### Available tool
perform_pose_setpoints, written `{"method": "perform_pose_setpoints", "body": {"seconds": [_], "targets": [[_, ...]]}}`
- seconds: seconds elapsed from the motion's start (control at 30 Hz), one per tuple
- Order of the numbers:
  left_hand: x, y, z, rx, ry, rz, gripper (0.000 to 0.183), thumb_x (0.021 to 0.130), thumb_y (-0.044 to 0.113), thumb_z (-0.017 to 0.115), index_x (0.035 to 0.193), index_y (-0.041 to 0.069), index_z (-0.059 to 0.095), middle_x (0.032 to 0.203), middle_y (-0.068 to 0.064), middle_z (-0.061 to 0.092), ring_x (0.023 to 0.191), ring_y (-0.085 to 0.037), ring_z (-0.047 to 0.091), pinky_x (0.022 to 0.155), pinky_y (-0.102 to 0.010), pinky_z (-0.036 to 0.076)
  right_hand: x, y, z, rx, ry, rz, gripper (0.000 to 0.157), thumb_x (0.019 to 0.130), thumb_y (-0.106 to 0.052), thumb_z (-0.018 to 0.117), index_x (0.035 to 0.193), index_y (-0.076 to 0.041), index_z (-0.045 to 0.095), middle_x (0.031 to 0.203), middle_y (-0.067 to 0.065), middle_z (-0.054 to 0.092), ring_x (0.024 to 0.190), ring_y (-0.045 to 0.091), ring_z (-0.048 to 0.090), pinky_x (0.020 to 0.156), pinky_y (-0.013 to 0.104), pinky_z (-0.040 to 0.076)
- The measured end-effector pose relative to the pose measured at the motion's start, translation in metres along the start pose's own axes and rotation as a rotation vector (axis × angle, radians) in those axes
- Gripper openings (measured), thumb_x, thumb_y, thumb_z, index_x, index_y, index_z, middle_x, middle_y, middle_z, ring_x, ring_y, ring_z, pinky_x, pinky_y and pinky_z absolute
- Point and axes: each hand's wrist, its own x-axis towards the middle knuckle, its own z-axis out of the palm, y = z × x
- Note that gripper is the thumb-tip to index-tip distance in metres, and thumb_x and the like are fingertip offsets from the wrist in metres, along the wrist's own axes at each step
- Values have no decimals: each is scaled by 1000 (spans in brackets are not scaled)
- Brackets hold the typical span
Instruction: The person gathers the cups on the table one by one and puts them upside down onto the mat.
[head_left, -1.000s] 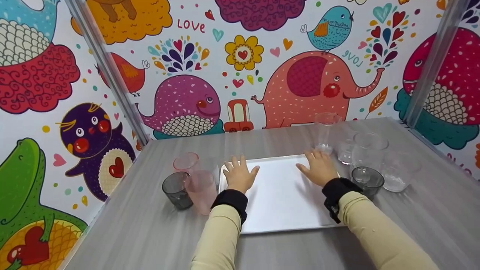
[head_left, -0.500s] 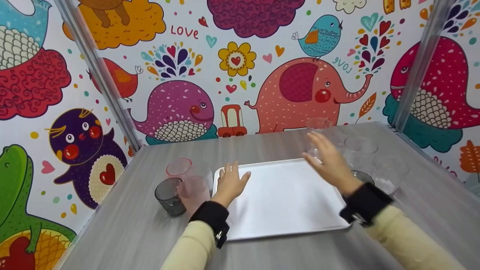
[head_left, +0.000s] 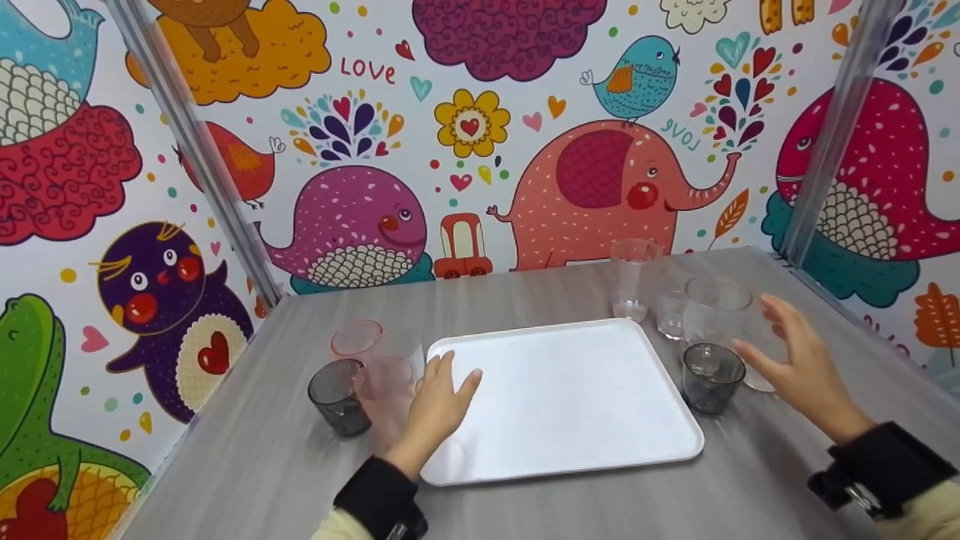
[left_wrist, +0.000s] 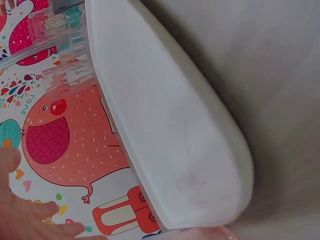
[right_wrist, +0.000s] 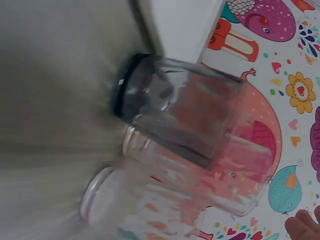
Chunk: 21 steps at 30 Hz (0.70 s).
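A white tray (head_left: 562, 397) lies on the table. My left hand (head_left: 439, 401) is over its left edge, fingers extended, beside a pink frosted tumbler (head_left: 381, 390) that it partly covers. Off the tray's right side, my right hand (head_left: 802, 367) hovers with thumb and fingers spread around nothing. Nearest to it are a dark grey glass (head_left: 712, 386) and a clear glass (head_left: 761, 379) partly hidden behind the fingers. In the right wrist view, that grey glass (right_wrist: 180, 107) stands in front of clear glasses, and fingertips (right_wrist: 302, 227) show at the corner.
Left of the tray stand another dark grey glass (head_left: 336, 401) and a red-rimmed glass (head_left: 356, 341). Behind the right grey glass are a wide clear glass (head_left: 716, 304), a small clear glass (head_left: 670, 319) and a tall clear glass (head_left: 634, 289). A patterned wall (head_left: 465, 187) borders the table.
Both hands have drawn away from over the tray: the right moved right past the grey glass, the left shifted back toward the tray's left edge. The tray and glasses stay put.
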Motion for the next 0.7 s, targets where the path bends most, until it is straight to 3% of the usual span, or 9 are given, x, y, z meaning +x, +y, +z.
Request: {"method": "perform_pose_setpoints", "body": {"seconds": [0.07,0.13,0.17,0.2,0.3,0.37,0.5,0.7], "targets": [[-4,-2,0,-22,2,13,62,92,40,49,137,-1,35,141,-26,30,126,-47,31,99,-57,29,-6,8,-1,-15,-75,50,69,82,-17,68,136,3,32,130,28,40,111,35,44,86,0,30],[-7,-3,1,-42,-1,31,63,92,41,49,137,-1,35,140,-27,30,127,-47,30,99,-59,27,-10,14,0,-22,-147,92,72,82,-21,69,136,6,30,130,29,39,109,41,44,87,7,37],[-9,-4,1,-50,-3,42,63,92,41,49,136,-1,35,140,-27,30,127,-48,29,99,-59,27,-11,16,1,-22,-182,116,74,82,-23,69,136,7,28,130,30,37,109,43,43,90,16,41],[-10,-5,1,-56,-5,51,63,92,41,49,136,-1,35,140,-28,30,127,-48,28,100,-60,26,-11,18,3,-16,-218,143,77,82,-25,69,137,9,26,131,31,36,110,44,42,93,17,40],[-14,-7,2,-71,-3,75,62,92,40,49,135,-3,36,138,-29,31,127,-49,27,100,-60,26,-10,22,7,-22,-323,226,87,82,-32,68,138,12,18,133,36,30,113,49,39,93,52,39],[-15,-8,2,-76,0,83,62,92,39,50,135,-3,36,138,-30,31,127,-49,28,100,-60,26,-10,25,11,-33,-388,275,92,81,-36,68,137,14,14,133,38,26,113,53,37,90,63,34],[-17,-7,2,-79,-8,87,62,92,38,50,135,-4,36,138,-30,31,126,-49,29,99,-60,27,-12,32,17,-53,-451,301,96,79,-35,70,136,17,12,133,40,25,113,55,35,89,64,33],[-17,-8,1,-87,-13,92,62,92,38,50,135,-4,36,138,-30,31,126,-48,30,99,-60,27,-12,36,26,-69,-465,286,101,74,-32,74,134,20,12,131,42,29,117,55,31,92,64,28]]}}
